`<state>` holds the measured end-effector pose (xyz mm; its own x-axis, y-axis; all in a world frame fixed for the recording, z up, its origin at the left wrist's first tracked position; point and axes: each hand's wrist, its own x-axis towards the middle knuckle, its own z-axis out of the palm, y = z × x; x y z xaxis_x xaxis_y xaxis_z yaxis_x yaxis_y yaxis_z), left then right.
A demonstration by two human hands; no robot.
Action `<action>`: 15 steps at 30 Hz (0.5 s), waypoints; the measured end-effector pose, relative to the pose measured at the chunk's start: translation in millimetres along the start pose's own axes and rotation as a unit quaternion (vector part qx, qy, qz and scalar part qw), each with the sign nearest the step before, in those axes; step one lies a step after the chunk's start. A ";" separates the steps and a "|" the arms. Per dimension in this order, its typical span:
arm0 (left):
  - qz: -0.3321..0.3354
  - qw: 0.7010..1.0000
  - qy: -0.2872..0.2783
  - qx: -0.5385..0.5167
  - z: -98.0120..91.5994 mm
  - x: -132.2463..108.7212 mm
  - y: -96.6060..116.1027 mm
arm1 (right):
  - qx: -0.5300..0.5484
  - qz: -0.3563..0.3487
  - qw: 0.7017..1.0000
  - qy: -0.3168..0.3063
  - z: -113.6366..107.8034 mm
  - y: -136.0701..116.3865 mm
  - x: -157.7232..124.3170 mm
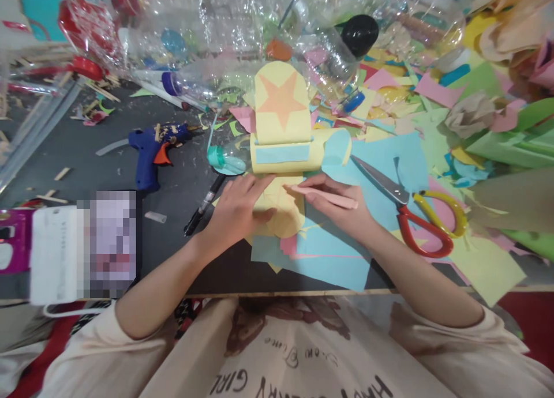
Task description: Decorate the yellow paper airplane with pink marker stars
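Note:
A slim pink pen (pixel 329 197) is pinched in my right hand (pixel 340 205), its tip on a yellow paper piece (pixel 285 213) with a rounded end and faint lines. My left hand (pixel 242 205) lies over the left side of that piece, fingers spread, pressing it down. Just beyond stands a yellow paper craft (pixel 281 121) with an orange star (pixel 283 98), a light-blue strip (pixel 283 153) and a rolled yellow tube (pixel 318 138) across it. Blue sheets (pixel 333 271) lie under my right hand. A black marker (pixel 203 207) rests beside my left hand.
Scissors (pixel 402 196) with red and yellow handles lie right of my right hand. A blue glue gun (pixel 153 150) sits at the left, above a phone (pixel 112 242). Clear plastic bottles (pixel 208 17) crowd the back, and paper scraps (pixel 441 92) cover the right.

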<state>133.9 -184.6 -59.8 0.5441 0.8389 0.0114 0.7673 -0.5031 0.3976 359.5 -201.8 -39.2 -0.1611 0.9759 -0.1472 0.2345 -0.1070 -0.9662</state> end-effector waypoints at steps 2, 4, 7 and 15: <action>0.001 1.000 0.001 0.002 -0.8 0.3 0.5 | 0.010 0.004 1.000 0.009 2.6 4.2 1.7; -0.001 1.000 -0.007 -0.001 -1.9 0.6 0.6 | 0.013 0.009 1.000 0.010 3.1 6.2 2.5; -0.005 1.000 -0.025 -0.008 -3.3 1.1 0.6 | 0.006 0.016 1.000 0.016 2.4 7.5 2.4; -0.018 0.999 -0.044 -0.018 -4.9 2.5 2.1 | 0.000 0.024 1.000 -0.017 3.1 3.4 0.3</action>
<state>135.2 -182.6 -54.4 0.5461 0.8335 -0.0837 0.7745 -0.4643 0.4297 357.4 -202.5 -43.2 -0.1822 0.9627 -0.2002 0.2429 -0.1532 -0.9579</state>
